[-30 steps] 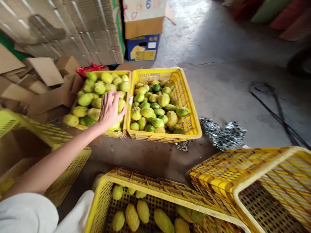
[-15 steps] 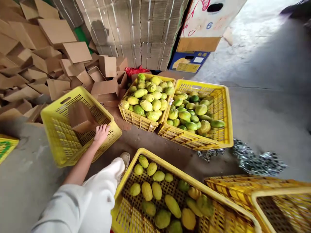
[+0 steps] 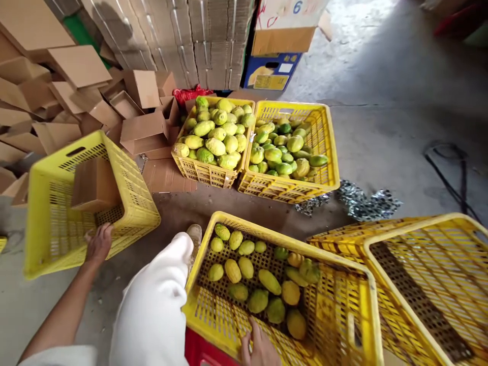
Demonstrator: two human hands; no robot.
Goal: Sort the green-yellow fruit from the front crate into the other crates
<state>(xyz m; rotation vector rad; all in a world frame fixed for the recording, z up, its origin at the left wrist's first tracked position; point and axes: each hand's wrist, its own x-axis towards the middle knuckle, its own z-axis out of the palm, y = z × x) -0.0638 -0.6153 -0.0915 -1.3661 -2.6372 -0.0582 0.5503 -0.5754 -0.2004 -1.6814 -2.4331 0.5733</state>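
Note:
My left hand (image 3: 99, 243) is closed over the near rim of a yellow plastic crate (image 3: 137, 203) at the left. A brown cardboard box (image 3: 95, 185) lies inside that crate. At the bottom, partly cut off by the frame, my right hand (image 3: 261, 348) is by the near side wall of another yellow crate (image 3: 209, 310). Its visible fingers are slightly apart, and nothing shows between them. Several oblong yellow-green fruits (image 3: 269, 281) lie spread over this crate's floor, mostly towards its left half.
Two yellow crates, one heaped with fruit (image 3: 215, 147) and one part-filled (image 3: 328, 132), stand side by side beyond. An empty-looking yellow crate (image 3: 427, 284) is tilted at right. Loose cardboard boxes (image 3: 80, 66) pile up at left. Shiny strips (image 3: 368, 201) and a dark cable (image 3: 453, 188) lie on the floor.
The crate under my left hand has moved towards me and left, away from the heaped crate. My right hand has come into view at the bottom. The camera view has shifted too.

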